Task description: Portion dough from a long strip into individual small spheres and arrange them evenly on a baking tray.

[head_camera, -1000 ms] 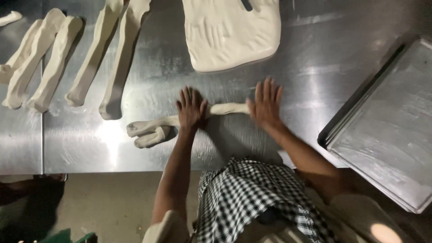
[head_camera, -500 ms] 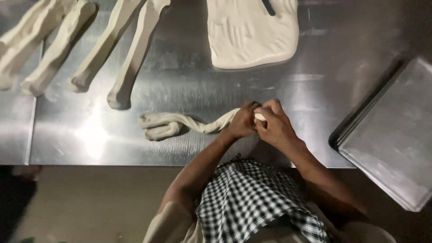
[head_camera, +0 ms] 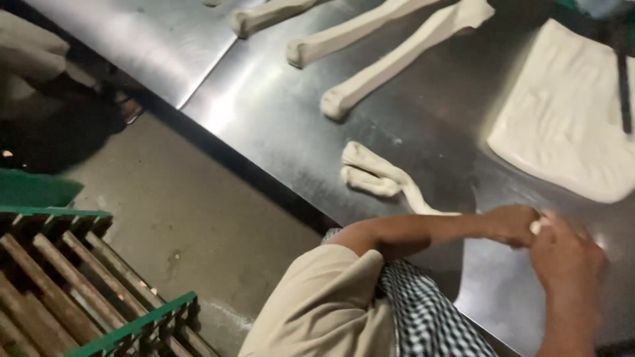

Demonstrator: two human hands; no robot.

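Observation:
A twisted dough rope (head_camera: 378, 175) lies on the steel table (head_camera: 278, 125), its forked end toward the table edge. The rope's other end runs under my left forearm to my hands. My left hand (head_camera: 512, 225) and my right hand (head_camera: 567, 256) are pressed together at the right. Both pinch the rope's end, and a small white bit of dough (head_camera: 536, 227) shows between the fingers. The rest of that end is hidden by my hands.
Three long dough strips (head_camera: 390, 69) lie across the table's top. A flat dough slab (head_camera: 569, 132) with a dark tool (head_camera: 622, 79) on it sits at the upper right. A green-framed wooden crate (head_camera: 99, 291) stands on the floor at the lower left.
My hands went from rolling flat on the rope to meeting at its right end, where they still pinch it. The view has swung left and tilted, showing floor and crate.

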